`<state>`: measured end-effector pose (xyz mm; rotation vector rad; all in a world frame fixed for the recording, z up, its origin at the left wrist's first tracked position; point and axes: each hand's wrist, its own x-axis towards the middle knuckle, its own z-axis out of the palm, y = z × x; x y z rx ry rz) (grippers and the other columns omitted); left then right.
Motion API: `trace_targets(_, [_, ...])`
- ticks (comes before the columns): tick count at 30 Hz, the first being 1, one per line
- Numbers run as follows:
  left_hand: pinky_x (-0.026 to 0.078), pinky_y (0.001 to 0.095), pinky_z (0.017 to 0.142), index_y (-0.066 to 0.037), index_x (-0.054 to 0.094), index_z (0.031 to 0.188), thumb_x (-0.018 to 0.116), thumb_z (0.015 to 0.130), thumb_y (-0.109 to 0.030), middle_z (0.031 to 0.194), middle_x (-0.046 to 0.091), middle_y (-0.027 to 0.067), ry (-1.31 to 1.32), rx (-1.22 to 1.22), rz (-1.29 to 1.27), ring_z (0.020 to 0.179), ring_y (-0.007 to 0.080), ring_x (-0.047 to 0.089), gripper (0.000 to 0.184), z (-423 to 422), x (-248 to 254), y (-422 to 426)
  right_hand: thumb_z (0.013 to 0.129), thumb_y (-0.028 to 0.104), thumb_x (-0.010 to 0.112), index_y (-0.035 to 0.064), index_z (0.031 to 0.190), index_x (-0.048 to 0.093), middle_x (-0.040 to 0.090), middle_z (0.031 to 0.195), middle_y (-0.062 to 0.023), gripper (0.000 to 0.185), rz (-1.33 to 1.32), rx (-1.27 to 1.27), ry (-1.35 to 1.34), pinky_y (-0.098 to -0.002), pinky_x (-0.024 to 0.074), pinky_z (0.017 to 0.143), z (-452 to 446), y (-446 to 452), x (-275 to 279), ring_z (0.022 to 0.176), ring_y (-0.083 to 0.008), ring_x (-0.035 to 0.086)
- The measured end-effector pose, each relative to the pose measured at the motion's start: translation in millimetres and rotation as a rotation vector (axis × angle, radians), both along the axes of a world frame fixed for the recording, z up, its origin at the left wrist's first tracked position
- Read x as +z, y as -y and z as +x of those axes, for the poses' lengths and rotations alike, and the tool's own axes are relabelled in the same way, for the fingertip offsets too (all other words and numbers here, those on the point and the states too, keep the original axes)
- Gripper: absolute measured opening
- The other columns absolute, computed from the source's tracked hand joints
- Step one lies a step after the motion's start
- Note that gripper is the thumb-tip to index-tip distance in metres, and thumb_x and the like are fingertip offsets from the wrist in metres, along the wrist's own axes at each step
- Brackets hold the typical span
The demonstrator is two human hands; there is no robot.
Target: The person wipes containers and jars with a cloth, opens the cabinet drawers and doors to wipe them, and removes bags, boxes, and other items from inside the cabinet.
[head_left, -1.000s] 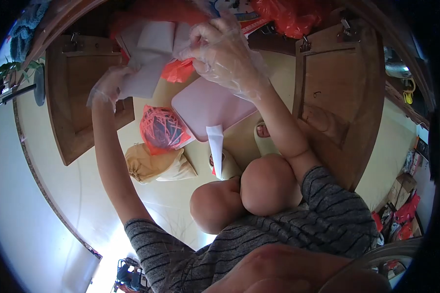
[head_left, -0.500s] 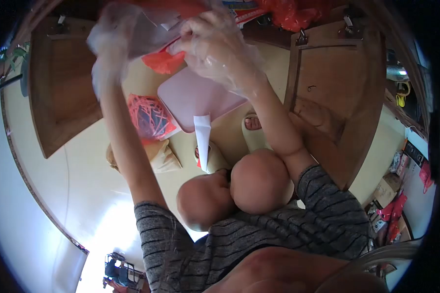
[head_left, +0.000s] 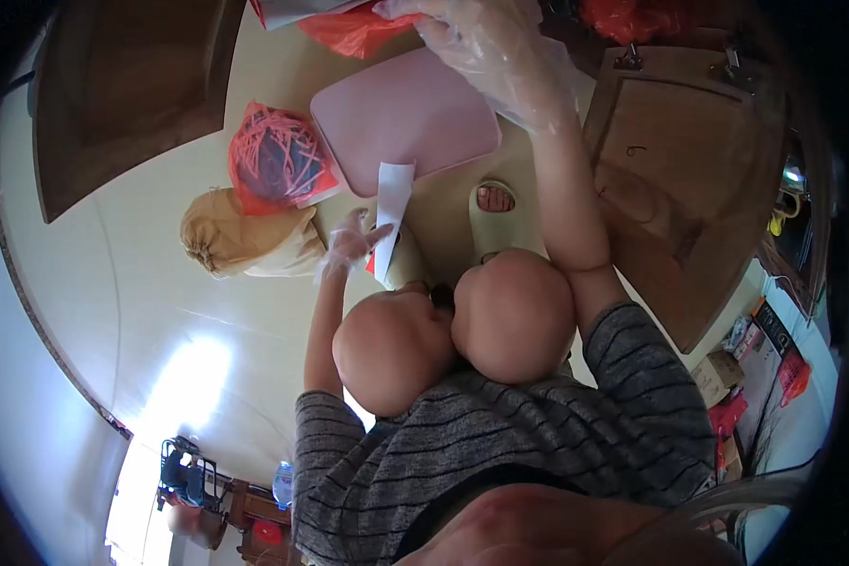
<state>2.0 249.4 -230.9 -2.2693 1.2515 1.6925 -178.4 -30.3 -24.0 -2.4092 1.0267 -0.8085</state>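
Note:
My left hand (head_left: 351,241), in a clear plastic glove, is beside a folded white paper strip (head_left: 393,193). Its fingers are apart, and one fingertip overlaps the strip's left edge. At the top, my gloved right hand (head_left: 489,55) has its fingers closed on a red plastic bag (head_left: 360,30). Below that bag lies a pink tray (head_left: 415,108) on the floor. Left of the tray sits a red see-through bag (head_left: 278,156) with a dark item and pink strips inside. A tan cloth bag (head_left: 245,231) lies just under it.
Open wooden cabinet doors stand at the left (head_left: 127,94) and right (head_left: 679,179). Another red bag (head_left: 632,17) is at the top right. My knees and sandalled feet are below the tray. A cardboard box (head_left: 717,375) and other items sit at the far right.
My left hand has come down from the white and red items at the top to the paper strip. My right hand has shifted up and right. The view has tilted, showing more floor.

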Motion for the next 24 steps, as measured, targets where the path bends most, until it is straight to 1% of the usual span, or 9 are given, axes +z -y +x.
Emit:
trace_targets(4, [0.046,0.039,0.082,0.003,0.057,0.105,0.074,0.068,-0.042,0.105,0.061,0.0192,-0.063,-0.085,0.038,0.097,0.0278,0.059,0.061,-7.4,-7.7,11.2,0.07,0.007,0.062,0.0144,0.087,0.068,0.056,0.088,-0.0043,0.02,-0.089,-0.007,-0.016,-0.0383,0.0335,0.09,-2.3,2.5,-4.5,0.088,-0.0234,0.051])
trace_targets(7, [0.046,0.0389,0.077,0.001,0.06,0.096,0.071,0.072,-0.032,0.098,0.062,0.0175,-0.132,0.052,-0.023,0.09,0.0279,0.06,0.042,-11.3,18.0,19.7,0.07,0.008,0.062,0.0145,0.087,0.069,0.056,0.087,-0.0043,0.019,-0.097,-0.017,-0.015,-0.0374,0.0349,0.086,-3.2,-0.7,-6.2,0.088,-0.0233,0.051])
trace_targets(11, [0.047,0.0401,0.078,-0.004,0.06,0.092,0.064,0.072,-0.012,0.089,0.061,0.0123,0.041,-0.161,-0.584,0.082,0.0317,0.058,0.022,-6.8,43.3,13.1,0.07,0.007,0.061,0.0136,0.086,0.069,0.055,0.086,-0.0044,0.019,-0.059,-0.021,0.005,-0.0363,0.0361,0.083,-3.1,-0.5,-11.9,0.086,-0.0231,0.05])
trace_targets(14, [0.046,0.0413,0.08,-0.008,0.06,0.091,0.063,0.066,-0.007,0.089,0.062,0.0081,0.211,-0.328,-1.146,0.084,0.028,0.059,0.025,0.9,73.1,18.0,0.07,0.007,0.062,0.0129,0.085,0.069,0.055,0.086,-0.0043,0.018,-0.069,-0.004,0.033,-0.0354,0.0366,0.081,-2.6,0.4,-10.7,0.086,-0.023,0.05])
trace_targets(18, [0.043,0.0413,0.085,-0.01,0.059,0.088,0.056,0.059,-0.003,0.097,0.06,0.0056,0.426,-0.372,-1.337,0.092,0.0244,0.056,0.03,5.7,114.0,37.6,0.07,0.006,0.062,0.0124,0.083,0.069,0.055,0.085,-0.0044,0.016,-0.109,0.005,0.016,-0.0354,0.0367,0.082,-1.6,-0.6,-5.9,0.086,-0.023,0.05])
trace_targets(19, [0.048,0.0391,0.079,-0.008,0.06,0.093,0.066,0.062,-0.006,0.088,0.061,0.0071,0.447,-0.404,-1.378,0.081,0.0244,0.06,0.031,12.0,120.8,45.6,0.07,0.006,0.062,0.0125,0.083,0.069,0.055,0.085,-0.0044,0.016,-0.086,-0.005,0.019,-0.0357,0.0371,0.083,-1.2,-3.9,-0.4,0.087,-0.023,0.05])
trace_targets(22, [0.049,0.0312,0.074,-0.004,0.059,0.095,0.07,0.068,-0.011,0.083,0.061,0.0049,-0.001,0.279,-1.233,0.076,0.0202,0.06,0.029,11.9,140.2,81.2,0.071,0.008,0.061,0.0106,0.084,0.067,0.058,0.082,-0.0065,0.015,-0.173,-0.008,0.066,-0.0393,0.0414,0.08,6.2,-4.4,1.3,0.085,-0.0256,0.054])
trace_targets(23, [0.046,0.0227,0.06,-0.002,0.058,0.097,0.066,0.079,-0.018,0.079,0.059,0.0021,0.09,0.378,-1.109,0.064,0.0126,0.056,0.025,38.8,121.0,85.7,0.071,0.009,0.06,0.0096,0.085,0.066,0.059,0.081,-0.0076,0.015,-0.244,-0.002,0.087,-0.0409,0.0434,0.079,7.3,0.0,-1.2,0.083,-0.0269,0.056])
trace_targets(24, [0.044,0.0225,0.056,-0.002,0.058,0.098,0.063,0.081,-0.018,0.078,0.058,0.001,-0.139,0.582,-0.994,0.061,0.011,0.053,0.024,45.6,137.9,109.0,0.07,0.011,0.061,0.0137,0.086,0.067,0.06,0.085,-0.0046,0.017,-0.249,0.021,0.076,-0.04,0.0412,0.082,5.3,4.7,-7.1,0.086,-0.0254,0.055])
